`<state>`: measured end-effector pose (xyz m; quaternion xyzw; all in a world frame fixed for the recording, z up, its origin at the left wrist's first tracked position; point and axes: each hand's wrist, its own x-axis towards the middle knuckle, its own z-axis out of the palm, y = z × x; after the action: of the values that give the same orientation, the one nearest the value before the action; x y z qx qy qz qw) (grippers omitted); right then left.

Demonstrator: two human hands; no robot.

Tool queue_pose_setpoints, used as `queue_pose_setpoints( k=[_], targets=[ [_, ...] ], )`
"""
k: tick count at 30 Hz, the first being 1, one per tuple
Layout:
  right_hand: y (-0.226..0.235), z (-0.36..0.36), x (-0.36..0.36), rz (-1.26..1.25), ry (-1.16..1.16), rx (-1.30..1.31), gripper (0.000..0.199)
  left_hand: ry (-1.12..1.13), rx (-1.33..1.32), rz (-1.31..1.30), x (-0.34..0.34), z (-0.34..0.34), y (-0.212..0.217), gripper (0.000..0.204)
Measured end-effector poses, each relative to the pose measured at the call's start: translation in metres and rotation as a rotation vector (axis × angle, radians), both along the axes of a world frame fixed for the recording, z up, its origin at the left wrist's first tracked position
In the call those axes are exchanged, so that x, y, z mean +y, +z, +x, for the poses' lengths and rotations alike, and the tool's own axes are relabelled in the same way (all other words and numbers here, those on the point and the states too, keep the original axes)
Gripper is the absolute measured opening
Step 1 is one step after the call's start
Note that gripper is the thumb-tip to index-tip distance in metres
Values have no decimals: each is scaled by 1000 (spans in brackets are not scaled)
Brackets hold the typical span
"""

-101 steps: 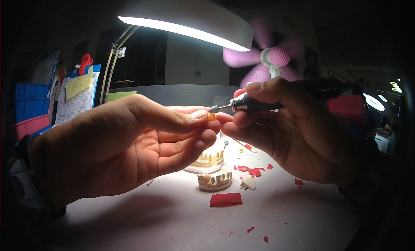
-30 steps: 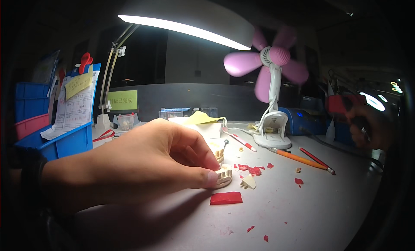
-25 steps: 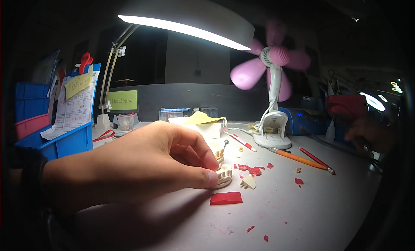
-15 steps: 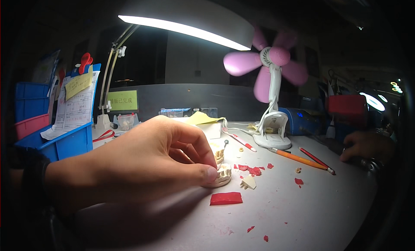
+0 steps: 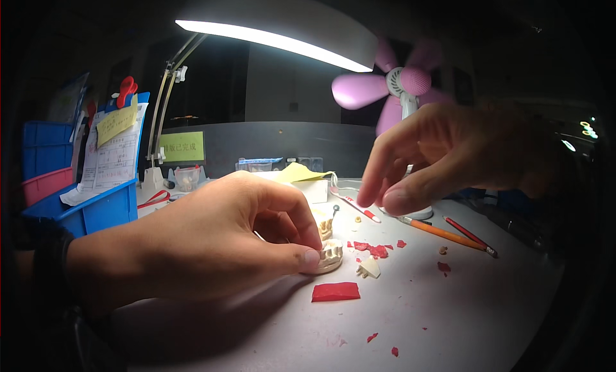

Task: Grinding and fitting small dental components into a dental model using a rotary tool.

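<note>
My left hand [image 5: 224,237] is closed around a cream plaster dental model [image 5: 332,256], its thumb and fingertips pressed on the row of teeth. Much of the model is hidden behind the fingers; a second plaster piece [image 5: 324,223] shows just behind it. My right hand [image 5: 443,160] hovers above the tabletop to the right, fingers curved, thumb and index apart with nothing between them. Under it lies a red and white toothbrush [image 5: 360,208]. Right of the model are a small toothed plaster fragment [image 5: 368,268] and broken red wax bits [image 5: 372,249]; nearer lies a red wax strip [image 5: 335,292].
An orange-handled tool [image 5: 443,233] and a red pencil [image 5: 470,236] lie at the right. A pink-bladed fan [image 5: 359,93] stands behind my right hand. Overhead hangs a lit lamp [image 5: 276,43]. Blue bins [image 5: 106,208] with a clipped paper [image 5: 115,144] are at the left.
My right hand has come in from the far right and now hangs above the table in front of the fan. My left hand and the model stay nearly in place.
</note>
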<state>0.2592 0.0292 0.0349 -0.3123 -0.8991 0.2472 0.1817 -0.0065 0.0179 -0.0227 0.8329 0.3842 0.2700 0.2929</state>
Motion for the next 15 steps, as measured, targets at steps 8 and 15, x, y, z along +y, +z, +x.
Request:
queue_pose_setpoints(
  k=[8, 15],
  targets=[
    [-38, -28, 29, -31, 125, 173, 33, 126, -532, -407, -7, -6, 14, 25],
    [-40, -23, 19, 111, 139, 293, 32, 108, -537, -407, -9, -4, 19, 26]
  ],
)
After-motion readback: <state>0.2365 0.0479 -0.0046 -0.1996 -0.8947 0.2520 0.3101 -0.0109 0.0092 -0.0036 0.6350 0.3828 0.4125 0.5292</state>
